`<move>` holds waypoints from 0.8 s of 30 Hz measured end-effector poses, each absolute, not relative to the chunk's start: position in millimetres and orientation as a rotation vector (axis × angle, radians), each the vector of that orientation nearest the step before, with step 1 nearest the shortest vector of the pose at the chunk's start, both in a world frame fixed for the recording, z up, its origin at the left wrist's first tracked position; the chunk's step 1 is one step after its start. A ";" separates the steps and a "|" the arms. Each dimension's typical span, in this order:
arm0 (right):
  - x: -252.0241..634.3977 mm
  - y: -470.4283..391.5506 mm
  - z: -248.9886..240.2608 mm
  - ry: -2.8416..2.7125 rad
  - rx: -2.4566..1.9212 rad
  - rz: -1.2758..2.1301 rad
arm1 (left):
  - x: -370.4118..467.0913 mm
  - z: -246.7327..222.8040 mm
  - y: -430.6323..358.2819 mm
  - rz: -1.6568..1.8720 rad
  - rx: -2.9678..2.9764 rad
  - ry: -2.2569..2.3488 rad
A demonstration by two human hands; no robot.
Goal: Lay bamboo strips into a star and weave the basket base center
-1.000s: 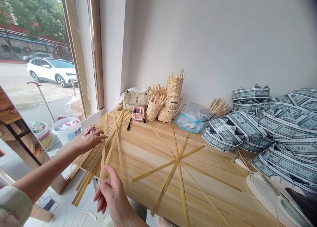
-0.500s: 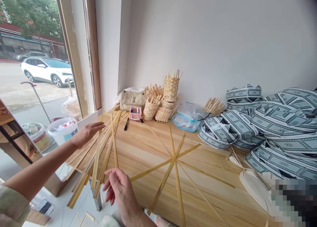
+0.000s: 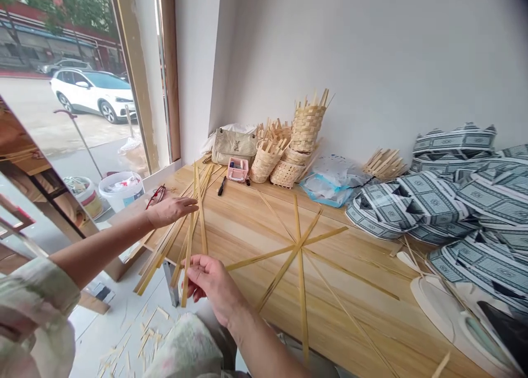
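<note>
A long, flat bamboo strip [image 3: 189,246] slants up between my two hands. My left hand [image 3: 171,210] has its closed fingers on the upper part of the strip, its thumb hidden from sight. Lower down, my right hand [image 3: 212,284] pinches the same strip near its bottom end with curled fingers. Behind and beside it, more bamboo strips [image 3: 165,250] lie in a loose bundle over the table's left edge. To the right, several strips cross at one point in a star [image 3: 297,248] flat on the wooden table [image 3: 247,229].
Woven baskets [image 3: 307,127], a beige handbag [image 3: 235,146], a pink box [image 3: 238,170] and a black pen [image 3: 221,186] stand or lie at the back. Patterned folded material [image 3: 437,196] is piled at right. Red glasses [image 3: 155,195] lie beyond my left arm. Bamboo scraps [image 3: 148,337] litter the floor.
My right hand, apart from the strip before, has closed on its lower end. The left hand stays at the upper part. The view has shifted, so the table things sit farther right.
</note>
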State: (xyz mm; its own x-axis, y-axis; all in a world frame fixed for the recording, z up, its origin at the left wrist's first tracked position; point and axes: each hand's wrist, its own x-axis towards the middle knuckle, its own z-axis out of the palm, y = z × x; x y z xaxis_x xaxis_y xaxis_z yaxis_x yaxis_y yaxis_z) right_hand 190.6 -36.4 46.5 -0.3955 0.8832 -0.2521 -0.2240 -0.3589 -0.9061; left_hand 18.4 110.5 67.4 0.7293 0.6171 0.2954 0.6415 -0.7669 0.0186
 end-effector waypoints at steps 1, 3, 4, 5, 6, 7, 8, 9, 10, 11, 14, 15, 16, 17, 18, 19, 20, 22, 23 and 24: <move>189.0 -35.9 44.5 -1.050 -1.026 1.829 | 16.9 66.8 107.9 -0.366 -2.877 -1.058; 186.4 -33.9 41.6 -1.016 -1.066 1.775 | 14.8 68.7 101.1 -0.237 -2.905 -1.070; 185.7 -32.4 40.5 -1.001 -1.082 1.742 | 14.3 70.7 96.6 -0.260 -2.868 -1.132; 185.5 -30.6 39.5 -0.990 -1.091 1.712 | 14.3 72.9 91.1 -0.291 -2.826 -1.191; 185.7 -28.6 38.5 -0.984 -1.094 1.683 | 14.5 75.0 84.3 -0.295 -2.803 -1.240; 186.3 -26.5 37.3 -0.987 -1.100 1.655 | 14.8 76.5 76.2 -0.274 -2.807 -1.278; 187.1 -24.4 36.0 -1.004 -1.112 1.629 | 15.1 77.3 66.9 -0.238 -2.832 -1.298; 187.9 -22.4 34.4 -1.039 -1.132 1.606 | 15.0 77.3 56.7 -0.155 -2.905 -1.299; 188.6 -20.5 32.7 -1.088 -1.158 1.588 | 14.6 76.4 46.0 -0.089 -2.968 -1.307; 189.2 -18.9 30.9 -1.145 -1.187 1.571 | 13.7 74.9 35.2 -0.055 -3.000 -1.326; 189.0 -15.1 25.3 -1.291 -1.251 1.522 | 9.5 67.1 6.8 0.010 -3.038 -1.295; 188.4 -14.3 23.5 -1.316 -1.263 1.512 | 8.0 63.5 -0.5 0.015 -3.026 -1.270; 187.6 -13.6 21.8 -1.335 -1.275 1.504 | 6.7 59.5 -6.5 0.008 -3.002 -1.248; 186.6 -12.9 20.2 -1.351 -1.285 1.499 | 5.7 55.2 -11.3 -0.003 -2.972 -1.229; 185.6 -12.4 18.8 -1.363 -1.296 1.498 | 5.2 50.7 -15.0 -0.019 -2.943 -1.210; 184.6 -11.9 17.6 -1.375 -1.304 1.501 | 5.1 46.3 -17.6 -0.038 -2.919 -1.187; 183.7 -11.4 16.7 -1.387 -1.310 1.505 | 5.5 42.3 -19.3 -0.053 -2.902 -1.159; 182.1 -10.6 15.9 -1.410 -1.323 1.510 | 6.8 36.8 -20.5 -0.072 -2.895 -1.095; 181.6 -10.3 16.1 -1.421 -1.335 1.511 | 7.4 35.4 -20.4 -0.080 -2.900 -1.064; 181.2 -10.0 16.7 -1.432 -1.349 1.510 | 7.9 34.8 -20.1 -0.097 -2.911 -1.031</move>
State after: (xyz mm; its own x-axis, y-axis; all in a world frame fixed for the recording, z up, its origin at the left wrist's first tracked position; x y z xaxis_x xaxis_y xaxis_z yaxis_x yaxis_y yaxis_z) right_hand 181.2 -10.0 16.7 -0.2602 0.9358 -0.2377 0.1879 -0.1925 -0.9632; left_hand 7.9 -20.1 34.8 0.7754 0.6268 0.0765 0.6301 -0.7760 -0.0282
